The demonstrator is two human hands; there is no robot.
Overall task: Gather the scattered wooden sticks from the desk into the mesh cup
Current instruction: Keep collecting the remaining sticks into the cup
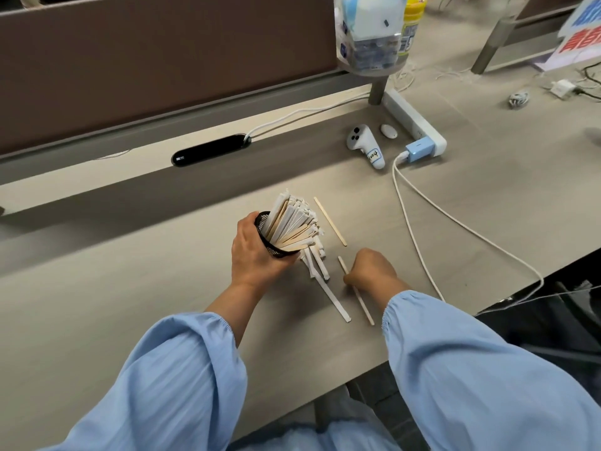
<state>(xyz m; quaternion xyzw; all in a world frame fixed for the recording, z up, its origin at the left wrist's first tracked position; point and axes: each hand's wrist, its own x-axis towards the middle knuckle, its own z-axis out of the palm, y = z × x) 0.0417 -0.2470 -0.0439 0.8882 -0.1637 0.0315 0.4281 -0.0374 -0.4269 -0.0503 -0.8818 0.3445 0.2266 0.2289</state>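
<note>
My left hand (252,252) grips the black mesh cup (267,237) and holds it tilted to the right, low over the desk. A thick bundle of wooden and paper-wrapped sticks (292,222) fans out of its mouth. Just right of the cup, my right hand (370,268) pinches one bare wooden stick (363,305) that lies on the desk. Another bare stick (330,221) lies farther back, apart from both hands. A few wrapped sticks (328,294) lie on the desk under the cup's mouth.
A white cable (413,236) runs across the desk right of my right hand to a blue charger (419,150) on a power strip. A white controller (366,144) and a small white oval object (389,130) lie behind. The desk edge (507,304) is near right.
</note>
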